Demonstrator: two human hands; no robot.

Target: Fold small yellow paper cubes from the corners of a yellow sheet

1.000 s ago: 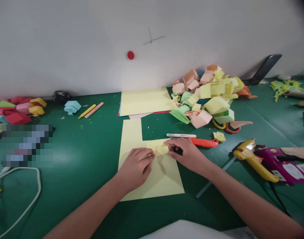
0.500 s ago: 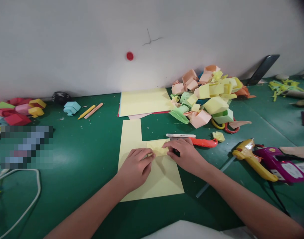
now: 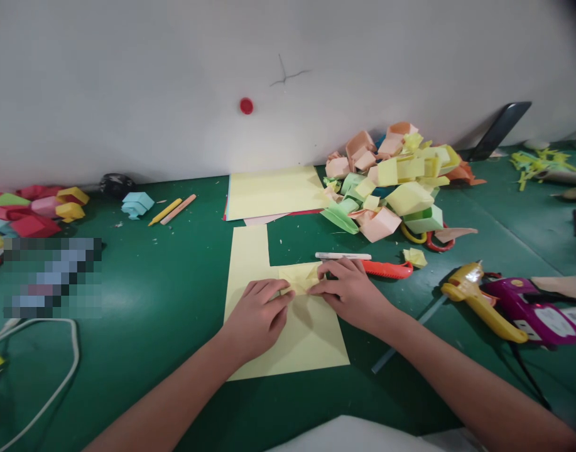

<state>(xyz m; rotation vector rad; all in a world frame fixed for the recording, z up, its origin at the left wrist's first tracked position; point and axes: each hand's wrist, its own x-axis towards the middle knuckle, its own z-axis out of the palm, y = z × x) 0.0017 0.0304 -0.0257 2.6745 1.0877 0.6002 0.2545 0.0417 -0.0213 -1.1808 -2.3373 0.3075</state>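
Note:
Both hands work on a small folded piece of pale yellow paper (image 3: 299, 280). Its left edge is pinched between the thumb and fingers of my left hand (image 3: 262, 314). On its right side, my right hand (image 3: 348, 289) grips the edge with thumb and fingertips. Beneath them lies a larger yellow sheet (image 3: 297, 351) with a cut-out at its upper right, leaving a strip up the left. Just beyond my right hand are a white pen (image 3: 343, 256) and an orange-red utility knife (image 3: 387, 270), partly hidden by the fingers.
A stack of coloured paper (image 3: 273, 194) lies against the wall. Folded paper pieces (image 3: 386, 182) are heaped behind right, with scissors handles (image 3: 441, 242) under them. A yellow glue gun (image 3: 485, 301) rests at right; a white cable (image 3: 75, 351) curls at left.
My right hand has shifted slightly, its thumb and fingers changing position on the folded paper's right edge. My left hand stays in nearly the same place.

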